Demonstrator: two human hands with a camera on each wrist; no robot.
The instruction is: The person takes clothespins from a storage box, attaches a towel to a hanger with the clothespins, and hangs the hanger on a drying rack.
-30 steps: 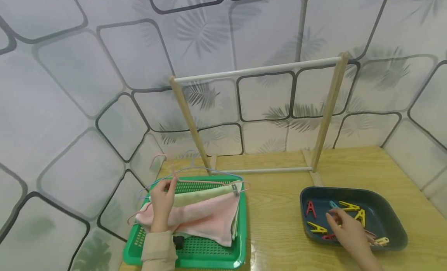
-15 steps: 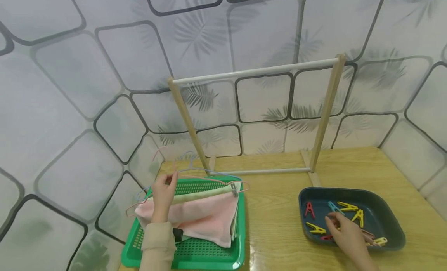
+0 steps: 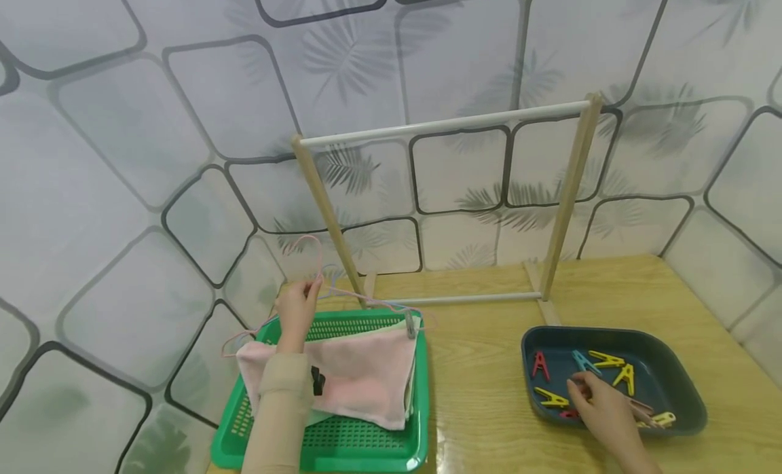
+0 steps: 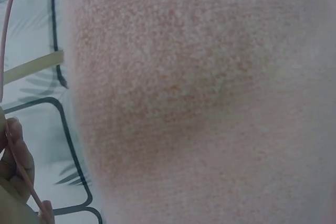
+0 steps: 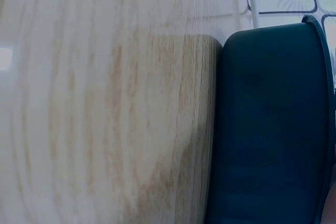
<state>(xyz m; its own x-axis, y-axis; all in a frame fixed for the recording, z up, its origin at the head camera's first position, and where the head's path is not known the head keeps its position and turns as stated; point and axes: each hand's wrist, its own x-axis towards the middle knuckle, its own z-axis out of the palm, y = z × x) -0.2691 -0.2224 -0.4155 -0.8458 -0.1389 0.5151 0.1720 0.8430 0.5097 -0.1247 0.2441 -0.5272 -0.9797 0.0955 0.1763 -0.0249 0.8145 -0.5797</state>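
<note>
My left hand (image 3: 297, 305) pinches a pink clothes hanger (image 3: 353, 293) just below its hook, over the green basket (image 3: 421, 392). From the hanger droops a pink towel (image 3: 360, 358), with a grey clip (image 3: 410, 324) at its right end. In the left wrist view the towel (image 4: 199, 87) fills most of the picture, and fingers (image 4: 21, 156) grip the hanger at the left edge. My right hand (image 3: 606, 406) is over the dark blue tub (image 3: 675, 372), its fingers loosely bent. Clothespins lie there, including a red one (image 3: 540, 365), a blue one (image 3: 585, 362) and a yellow one (image 3: 551, 398).
A blue hanger (image 3: 332, 287) and pale green cloth (image 3: 342, 337) lie behind the pink towel at the basket. Farther back stands a wooden rack with a white top bar (image 3: 446, 125). The wooden table (image 3: 476, 372) runs between basket and tub. Patterned walls surround it.
My left hand has risen slightly and moved right, lifting the pink hanger's hook upright and drawing the towel up. My right hand stays over the tub.
</note>
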